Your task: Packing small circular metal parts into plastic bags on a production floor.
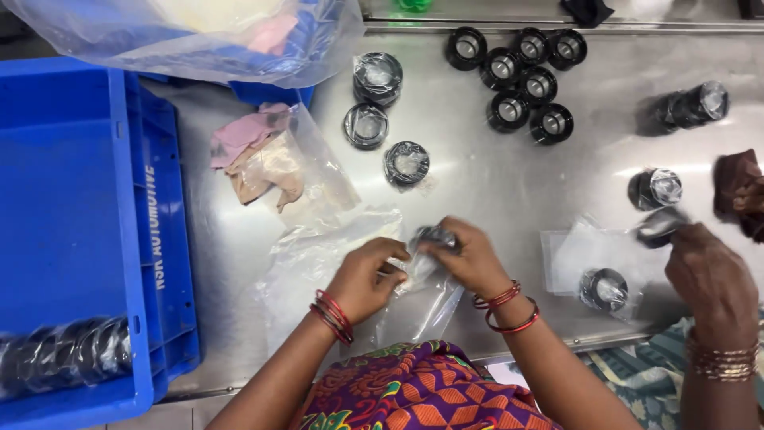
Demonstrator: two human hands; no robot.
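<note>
Your left hand (pixel 368 275) is pinching the edge of a thin clear plastic bag (pixel 414 306), and your right hand (pixel 469 259) is closed around a small black ring-shaped part (pixel 434 236) at the bag's mouth, just above the table edge in front of you. Both hands are grasping, nothing loose.

Handling-wise, I'd guess the part is stiff and a bit heavy for its size, and with film over it, probably slippery, so grip it around the outer rim rather than by the plastic. The bag is floppy and light, likely to collapse shut, so keep hold near the opening.

Further out, three already wrapped rings (pixel 374 103) sit on the steel table (pixel 493 183) above your hands, and a cluster of bare black rings (pixel 517 76) lies beyond them. A blue crate (pixel 64 199) stands off to your left. On your right, another person's hand (pixel 712 283) holds a similar part (pixel 660 225), well apart from yours.
</note>
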